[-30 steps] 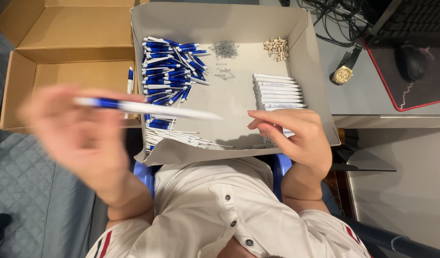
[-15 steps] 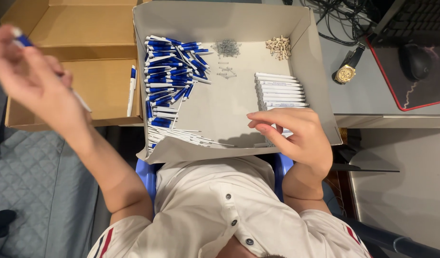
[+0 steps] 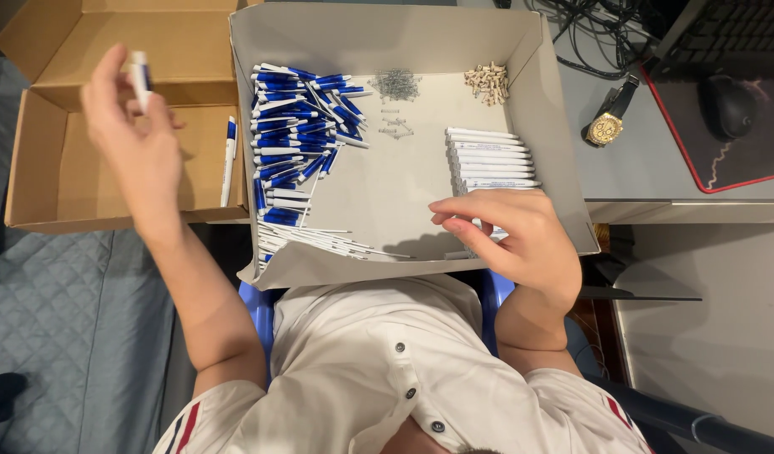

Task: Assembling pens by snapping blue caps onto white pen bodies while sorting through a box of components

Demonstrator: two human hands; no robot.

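Blue-and-white plastic is glimpsed between the raised fingers of the left hand (image 3: 139,139): a pen (image 3: 140,77) is pinched there by its blue end, most of its barrel being hidden behind the fingers and blurred. The hand is held above the open brown cardboard box (image 3: 59,181), in which one finished blue-and-white pen (image 3: 228,160) is laid near the right wall. The right hand (image 3: 513,240) is rested palm down, fingers loosely curled, on the lower end of the row of white pen barrels (image 3: 488,157); whether a barrel is gripped beneath it cannot be told. The barrels under the hand are covered. Inside the shallow grey cardboard tray (image 3: 387,42) a heap of blue pen parts (image 3: 294,126) is piled at the left, thin white refills (image 3: 320,240) are spread along the near edge, and small metal springs (image 3: 394,84) and beige tips (image 3: 486,81) are gathered at the far side, too small to be made out singly. Bare tray floor is left open in the middle. A gold wristwatch (image 3: 607,126) and a black computer mouse (image 3: 730,105) are seen on the desk beyond the tray's right wall.
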